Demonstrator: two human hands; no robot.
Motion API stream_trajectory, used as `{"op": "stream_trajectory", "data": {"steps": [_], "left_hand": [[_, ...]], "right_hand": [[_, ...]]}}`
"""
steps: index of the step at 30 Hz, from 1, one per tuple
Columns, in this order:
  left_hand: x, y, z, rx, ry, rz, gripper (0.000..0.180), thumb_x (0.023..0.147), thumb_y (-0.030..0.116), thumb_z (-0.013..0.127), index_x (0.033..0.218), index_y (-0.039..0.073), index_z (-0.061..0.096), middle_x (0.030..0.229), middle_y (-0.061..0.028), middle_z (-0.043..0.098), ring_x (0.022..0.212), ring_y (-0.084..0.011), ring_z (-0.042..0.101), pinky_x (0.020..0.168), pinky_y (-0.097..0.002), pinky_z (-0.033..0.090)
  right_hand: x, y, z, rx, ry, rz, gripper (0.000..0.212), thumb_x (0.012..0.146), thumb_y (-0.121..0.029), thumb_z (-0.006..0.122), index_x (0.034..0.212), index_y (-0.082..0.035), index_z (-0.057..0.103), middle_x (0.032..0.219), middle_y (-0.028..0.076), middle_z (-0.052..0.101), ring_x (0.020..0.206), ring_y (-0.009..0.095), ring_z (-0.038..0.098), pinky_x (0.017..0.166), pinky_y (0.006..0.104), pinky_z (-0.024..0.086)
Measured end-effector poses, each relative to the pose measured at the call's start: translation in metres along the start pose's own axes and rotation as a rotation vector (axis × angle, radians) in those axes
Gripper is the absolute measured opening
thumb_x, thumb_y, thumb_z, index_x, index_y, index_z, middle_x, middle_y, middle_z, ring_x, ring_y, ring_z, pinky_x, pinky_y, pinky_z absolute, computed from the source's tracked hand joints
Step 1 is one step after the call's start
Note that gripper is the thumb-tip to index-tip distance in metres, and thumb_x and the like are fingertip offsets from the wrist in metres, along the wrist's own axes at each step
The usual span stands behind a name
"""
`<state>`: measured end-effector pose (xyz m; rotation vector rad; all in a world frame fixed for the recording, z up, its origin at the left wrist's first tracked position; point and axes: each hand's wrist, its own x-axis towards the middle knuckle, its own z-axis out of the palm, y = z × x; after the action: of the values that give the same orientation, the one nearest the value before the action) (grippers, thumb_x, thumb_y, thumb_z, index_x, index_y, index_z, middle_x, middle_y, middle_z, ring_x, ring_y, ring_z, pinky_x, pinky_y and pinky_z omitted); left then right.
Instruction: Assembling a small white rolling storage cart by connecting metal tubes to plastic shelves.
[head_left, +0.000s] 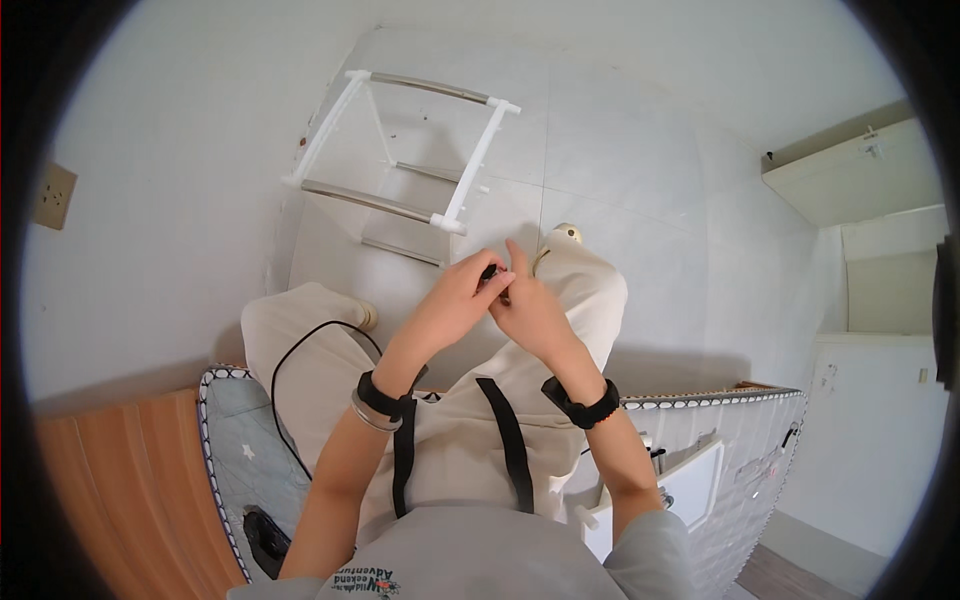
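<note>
My left hand [462, 298] and my right hand [530, 312] meet in front of my knees, fingers bent together. Between them is a small dark object [489, 272] with a bit of red, mostly covered by the fingers; its kind cannot be made out. Both hands are closed around it, though the right index finger points up and away. Beyond the hands, on the floor, stands a small rack frame [366, 200] of white plastic side pieces joined by metal tubes. Each wrist wears a black band with a small device.
I sit on a bed edge with a patterned quilt [225, 425]. A white panel [695, 490] and small parts lie on it at my right; a black item [266, 540] lies at my left. A black cable [276, 385] loops over my left leg. White cabinets [850, 175] line the right.
</note>
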<state>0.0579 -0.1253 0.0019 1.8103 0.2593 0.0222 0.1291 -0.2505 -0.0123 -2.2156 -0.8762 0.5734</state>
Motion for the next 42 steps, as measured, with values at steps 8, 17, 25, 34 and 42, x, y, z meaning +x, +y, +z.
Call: {"op": "stream_trajectory", "data": {"steps": [8,17,25,34,42], "left_hand": [[-0.03,-0.002,-0.018,0.105,0.107,0.226,0.014,0.087,0.005,0.055,0.1,0.001,0.052,0.091,-0.0086,0.057,0.073,-0.0155,0.054,0.067,-0.0274,0.046],[-0.044,0.006,-0.021,0.016,0.008,0.316,0.015,0.085,-0.004,0.053,0.097,0.002,0.057,0.105,-0.007,0.058,0.085,-0.0155,0.056,0.071,-0.0252,0.047],[-0.047,0.007,-0.022,0.652,0.148,0.484,0.022,0.075,0.001,0.059,0.097,0.005,0.055,0.096,-0.0062,0.056,0.094,-0.0253,0.055,0.087,-0.0412,0.041],[-0.033,-0.012,0.006,1.301,0.17,0.4,0.024,0.066,0.008,0.062,0.088,0.006,0.053,0.082,-0.0063,0.054,0.086,-0.0213,0.055,0.092,-0.0424,0.039],[-0.03,-0.015,0.006,1.3,0.273,0.582,0.016,0.063,0.01,0.06,0.076,0.01,0.049,0.069,-0.0026,0.048,0.07,-0.0178,0.052,0.062,-0.0289,0.038]], "right_hand": [[-0.021,0.009,-0.044,-0.029,-0.146,-0.292,0.053,0.073,-0.016,0.066,0.12,-0.001,0.048,0.115,0.016,0.05,0.096,0.027,0.056,0.083,0.0346,0.045],[-0.006,0.014,-0.059,0.146,-0.43,-0.228,0.027,0.071,-0.017,0.068,0.092,-0.001,0.062,0.086,0.008,0.061,0.082,0.02,0.059,0.074,0.0304,0.047],[-0.008,0.02,-0.033,-0.022,-0.343,-0.099,0.024,0.075,-0.018,0.066,0.083,0.003,0.056,0.066,0.011,0.058,0.056,0.024,0.06,0.057,0.0359,0.048],[-0.024,-0.012,-0.004,-0.209,0.002,-0.165,0.024,0.075,-0.018,0.064,0.085,0.002,0.055,0.077,0.02,0.062,0.071,0.038,0.059,0.062,0.0401,0.048],[-0.01,0.004,-0.019,0.046,-0.329,-0.065,0.028,0.075,-0.022,0.064,0.09,0.001,0.058,0.076,0.017,0.063,0.07,0.032,0.061,0.065,0.0367,0.049]]}}
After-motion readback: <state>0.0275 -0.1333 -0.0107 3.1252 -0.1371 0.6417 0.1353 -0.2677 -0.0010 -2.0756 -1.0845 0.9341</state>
